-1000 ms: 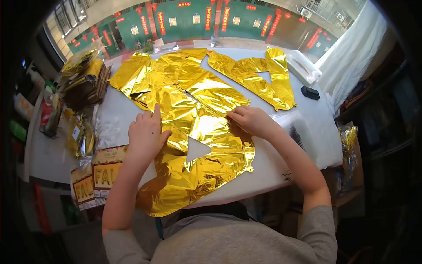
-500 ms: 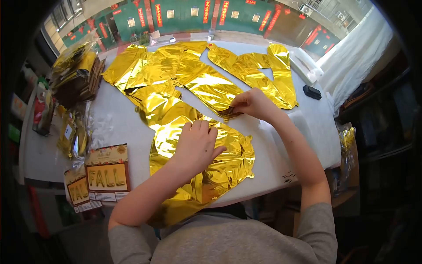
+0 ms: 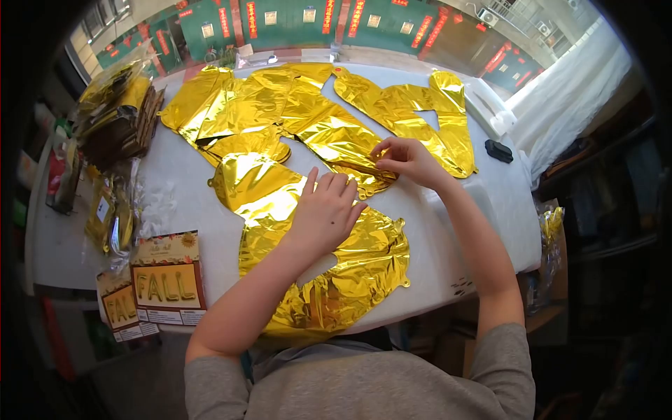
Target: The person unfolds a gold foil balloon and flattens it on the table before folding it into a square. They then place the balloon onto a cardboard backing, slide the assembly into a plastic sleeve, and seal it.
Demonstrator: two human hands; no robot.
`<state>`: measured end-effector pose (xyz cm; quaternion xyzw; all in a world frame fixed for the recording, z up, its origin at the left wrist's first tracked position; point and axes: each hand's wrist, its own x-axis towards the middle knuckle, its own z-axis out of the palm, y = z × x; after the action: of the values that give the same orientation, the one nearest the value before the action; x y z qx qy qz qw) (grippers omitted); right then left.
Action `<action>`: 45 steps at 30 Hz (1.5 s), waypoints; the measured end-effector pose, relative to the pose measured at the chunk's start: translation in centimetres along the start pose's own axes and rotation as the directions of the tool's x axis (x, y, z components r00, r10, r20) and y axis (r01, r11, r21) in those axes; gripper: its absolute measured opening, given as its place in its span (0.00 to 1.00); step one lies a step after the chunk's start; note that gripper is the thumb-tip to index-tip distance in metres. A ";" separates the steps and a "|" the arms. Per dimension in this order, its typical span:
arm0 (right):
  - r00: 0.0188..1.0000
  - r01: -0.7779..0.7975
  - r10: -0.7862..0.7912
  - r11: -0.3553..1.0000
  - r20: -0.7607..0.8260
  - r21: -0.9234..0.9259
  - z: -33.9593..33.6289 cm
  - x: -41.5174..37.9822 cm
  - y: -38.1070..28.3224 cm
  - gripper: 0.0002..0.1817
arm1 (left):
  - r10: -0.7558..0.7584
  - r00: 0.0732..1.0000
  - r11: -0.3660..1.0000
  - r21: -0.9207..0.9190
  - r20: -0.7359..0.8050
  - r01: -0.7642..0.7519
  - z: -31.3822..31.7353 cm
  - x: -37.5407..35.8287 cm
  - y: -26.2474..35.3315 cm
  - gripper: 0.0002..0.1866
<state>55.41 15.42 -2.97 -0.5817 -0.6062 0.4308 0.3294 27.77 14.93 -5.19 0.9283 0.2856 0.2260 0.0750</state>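
Several flat gold foil balloons are spread over the white-covered table. My left hand (image 3: 323, 213) is open, palm down with fingers spread, above the nearest balloon (image 3: 273, 189), which drapes toward my lap. My right hand (image 3: 409, 164) hovers at the near end of a layered stack of gold foil balloons (image 3: 325, 136). Its thumb and forefinger are apart, with no foil visibly between them. The stack's loose layers fan out just below these fingertips. Another gold balloon (image 3: 388, 105), with a cut-out opening, lies beyond my right hand.
Two printed FALL cards (image 3: 168, 283) sit at the left table edge. Behind them are bagged gold foil (image 3: 105, 213) and a tall pile of packages (image 3: 122, 115). A black object (image 3: 498, 150) and a white tray-like piece (image 3: 490, 108) are at the right, beside a white curtain (image 3: 581, 98).
My right hand has loosened its pinch on the stack's corner and lifted slightly up and right. My left hand has shifted up and right, fingers more spread. The near balloon has moved slightly.
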 end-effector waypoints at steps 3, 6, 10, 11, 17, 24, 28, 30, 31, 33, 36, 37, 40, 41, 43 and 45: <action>0.994 0.019 -0.028 0.997 -0.108 -0.081 1.0 -1.5 -0.5 0.10 | -0.001 1.000 1.000 -0.022 0.001 0.001 -0.1 0.1 -0.1 0.20; 0.951 0.251 -0.291 0.923 -0.105 -0.291 1.5 -2.1 -0.3 0.10 | -0.004 1.000 0.999 -0.037 -0.018 0.003 0.0 0.2 -0.2 0.18; 0.904 0.391 -0.424 0.775 0.050 -0.497 1.2 -2.6 -0.8 0.13 | 0.005 0.999 0.998 -0.057 -0.034 -0.007 0.1 0.2 -0.5 0.16; 0.910 0.379 -0.412 0.770 0.054 -0.514 1.2 -2.8 -1.1 0.13 | 0.007 0.999 0.998 -0.066 -0.039 -0.010 0.1 0.3 -0.5 0.16; 0.900 0.430 -0.376 0.684 0.220 -0.589 1.4 -3.6 -3.9 0.14 | 0.031 0.997 0.999 -0.035 -0.064 -0.033 0.4 0.1 -0.9 0.20; 0.882 0.448 -0.408 0.577 0.234 -0.683 1.3 -2.1 -2.9 0.07 | -0.009 0.999 0.995 -0.101 -0.052 0.003 0.0 0.2 -0.7 0.20; 0.968 0.250 -0.225 0.854 0.108 -0.457 0.3 -1.3 -2.5 0.06 | -0.042 0.991 0.994 -0.105 -0.129 0.028 1.0 0.1 -0.7 0.22; 0.983 0.182 -0.164 0.900 0.079 -0.396 0.3 -0.9 -2.2 0.06 | -0.046 0.990 0.995 -0.092 -0.135 0.034 1.1 0.0 -0.8 0.23; 0.990 0.139 -0.128 0.938 0.056 -0.319 0.3 -0.7 -2.1 0.06 | -0.040 0.990 0.997 -0.071 -0.139 0.030 1.2 0.0 -0.9 0.24; 0.995 0.095 -0.089 0.967 0.036 -0.238 0.1 -0.5 -1.8 0.06 | -0.034 0.989 0.998 -0.050 -0.142 0.028 1.2 0.1 -0.9 0.24; 0.999 0.024 -0.018 0.985 0.035 -0.168 -0.2 0.1 -1.5 0.10 | -0.020 0.986 0.999 -0.039 -0.164 0.014 0.6 0.2 -0.9 0.25; 1.000 -0.011 0.014 0.991 0.025 -0.133 -0.2 0.2 -1.3 0.10 | -0.032 0.993 0.997 -0.080 -0.117 0.023 0.4 0.2 -0.9 0.25; 0.996 -0.088 0.090 0.991 0.018 -0.102 -0.5 0.3 -1.3 0.11 | -0.045 0.996 0.993 -0.108 -0.078 0.036 0.4 0.1 -1.0 0.26; 0.990 -0.134 0.137 0.985 0.015 -0.109 -0.6 0.4 -1.4 0.12 | -0.042 0.995 0.994 -0.100 -0.089 0.033 0.6 0.1 -1.1 0.26; 0.987 -0.151 0.157 0.981 0.040 -0.121 -0.7 0.4 -1.7 0.13 | -0.022 0.994 0.997 -0.070 -0.104 0.015 0.8 0.1 -1.3 0.26; 0.982 -0.167 0.176 0.977 0.063 -0.134 -1.0 0.6 -1.7 0.14 | -0.001 0.993 0.999 -0.040 -0.119 -0.004 1.1 0.1 -1.4 0.26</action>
<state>55.53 16.20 -1.12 -0.6353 -0.5920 0.4393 0.2300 27.65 16.17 -6.47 0.9117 0.2841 0.2868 0.0762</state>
